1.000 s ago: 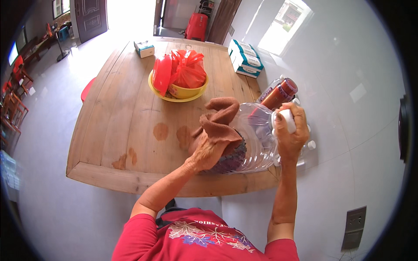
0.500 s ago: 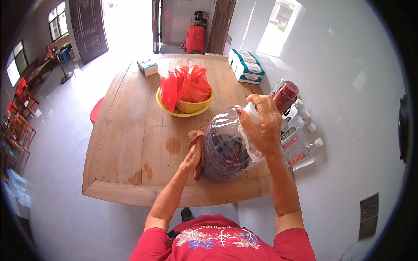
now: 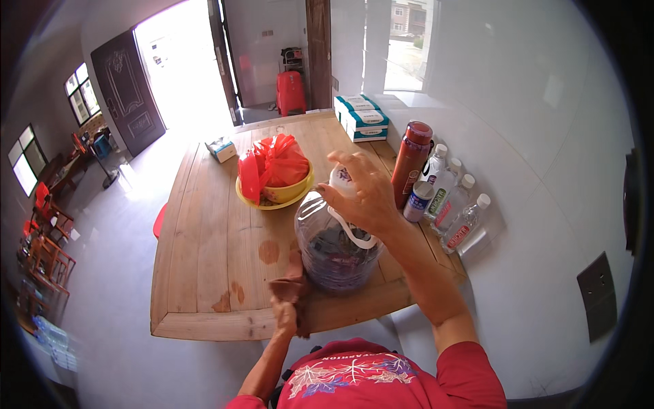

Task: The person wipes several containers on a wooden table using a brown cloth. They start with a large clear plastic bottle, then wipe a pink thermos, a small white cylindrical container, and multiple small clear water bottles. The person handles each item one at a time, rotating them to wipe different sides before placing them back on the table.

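The clear plastic jug [image 3: 337, 266], dark stuff filling its lower part, stands on the wooden desk [image 3: 208, 273] toward the near edge, right of the middle. Its white carry handle [image 3: 351, 230] hangs at the shoulder below the white cap [image 3: 343, 180]. The person's right hand [image 3: 364, 194] arches over the cap with thumb and fingers spread around it; whether that grip bears on the cap cannot be told. The left hand's grip [image 3: 285, 317] is closed on a bunched brown cloth [image 3: 289, 289] beside the jug's lower left wall, part of it over the desk's edge. A firm hold from above would likely steady the jug best, and the cloth would follow the curved wall more evenly if folded flat, pressed lightly and drawn in toward the desk. To the right, care seems due around the drink can [image 3: 417, 202], the tall reddish-brown flask [image 3: 411, 163] and the clear bottles [image 3: 467, 222], which a swinging elbow could knock. Beyond sits a yellow basin [image 3: 300, 195] with a red plastic bag [image 3: 283, 162].
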The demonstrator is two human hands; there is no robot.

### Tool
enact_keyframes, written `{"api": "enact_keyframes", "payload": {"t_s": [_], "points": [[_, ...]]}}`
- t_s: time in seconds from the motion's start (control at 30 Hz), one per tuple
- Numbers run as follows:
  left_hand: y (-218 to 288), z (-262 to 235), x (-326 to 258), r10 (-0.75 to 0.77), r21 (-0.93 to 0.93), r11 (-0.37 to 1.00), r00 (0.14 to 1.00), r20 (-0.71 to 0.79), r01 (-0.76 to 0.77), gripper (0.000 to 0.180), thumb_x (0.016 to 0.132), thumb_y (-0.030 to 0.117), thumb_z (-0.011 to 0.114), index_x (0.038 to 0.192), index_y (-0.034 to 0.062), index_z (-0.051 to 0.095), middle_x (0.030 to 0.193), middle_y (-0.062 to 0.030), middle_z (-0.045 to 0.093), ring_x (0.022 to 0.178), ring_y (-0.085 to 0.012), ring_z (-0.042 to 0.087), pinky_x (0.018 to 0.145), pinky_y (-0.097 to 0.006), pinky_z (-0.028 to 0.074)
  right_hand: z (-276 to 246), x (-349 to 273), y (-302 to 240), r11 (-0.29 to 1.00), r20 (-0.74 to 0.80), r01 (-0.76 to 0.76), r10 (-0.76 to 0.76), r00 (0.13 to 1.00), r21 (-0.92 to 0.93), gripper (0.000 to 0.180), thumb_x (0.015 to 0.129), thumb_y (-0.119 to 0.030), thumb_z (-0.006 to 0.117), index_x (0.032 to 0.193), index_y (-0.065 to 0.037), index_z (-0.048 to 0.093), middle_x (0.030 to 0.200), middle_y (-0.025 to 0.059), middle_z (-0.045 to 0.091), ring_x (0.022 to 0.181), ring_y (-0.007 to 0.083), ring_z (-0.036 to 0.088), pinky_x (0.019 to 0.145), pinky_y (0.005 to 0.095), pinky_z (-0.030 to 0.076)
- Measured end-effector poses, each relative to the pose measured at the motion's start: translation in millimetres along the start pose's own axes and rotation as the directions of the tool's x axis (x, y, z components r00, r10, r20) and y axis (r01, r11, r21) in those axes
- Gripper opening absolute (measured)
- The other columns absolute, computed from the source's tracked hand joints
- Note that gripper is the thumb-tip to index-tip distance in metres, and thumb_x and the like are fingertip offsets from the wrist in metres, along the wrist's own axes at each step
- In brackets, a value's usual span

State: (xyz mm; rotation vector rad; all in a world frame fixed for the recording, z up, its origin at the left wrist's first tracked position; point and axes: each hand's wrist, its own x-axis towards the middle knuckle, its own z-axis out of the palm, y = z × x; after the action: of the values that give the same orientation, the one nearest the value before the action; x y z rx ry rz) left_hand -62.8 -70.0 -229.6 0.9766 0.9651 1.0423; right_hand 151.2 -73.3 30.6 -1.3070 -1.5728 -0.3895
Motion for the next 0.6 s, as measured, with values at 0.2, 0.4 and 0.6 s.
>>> {"api": "enact_keyframes", "payload": {"t_s": [0.2,0.4,0.6], "points": [[155.9,37.6,-65.4,0.346,-0.131,0.938,0.9,0.265,-0.322,0.037,0.093,0.03,0.046,0.114,0.0003,0.052,0.106,-0.0162,0.06,0.1,-0.0277,0.06,0.085,-0.036,0.052,-57.6,-22.8,-55.2,0.921,0.043,0.278,-0.301,0.953,0.274,0.054,0.07,-0.033,0.077,0.116,-0.011,0.058,0.124,0.0143,0.049,0.111,0.0337,0.05,0.093,0.0424,0.041],[149.3,81.7,-96.2,0.127,-0.212,0.977,0.8,0.586,0.001,0.049,0.092,0.029,0.053,0.131,0.0018,0.044,0.131,-0.0112,0.05,0.114,-0.025,0.053,0.095,-0.037,0.045,-32.1,-117.3,-71.4,0.911,-0.105,0.395,-0.384,0.917,0.119,0.027,0.073,-0.03,0.065,0.1,-0.025,0.067,0.122,0.0123,0.057,0.112,0.0352,0.05,0.088,0.0504,0.041],[189.2,121.8,-103.6,0.298,0.18,0.565,0.403,0.865,-0.805,0.065,0.074,0.017,0.077,0.13,-0.0005,0.049,0.131,-0.0182,0.052,0.106,-0.029,0.061,0.086,-0.033,0.05,-58.3,-159.5,1.9,0.97,-0.323,0.234,-0.202,0.924,0.063,0.028,0.087,-0.014,0.06,0.111,-0.002,0.054,0.112,0.0175,0.059,0.1,0.0342,0.057,0.083,0.0455,0.048]]}}
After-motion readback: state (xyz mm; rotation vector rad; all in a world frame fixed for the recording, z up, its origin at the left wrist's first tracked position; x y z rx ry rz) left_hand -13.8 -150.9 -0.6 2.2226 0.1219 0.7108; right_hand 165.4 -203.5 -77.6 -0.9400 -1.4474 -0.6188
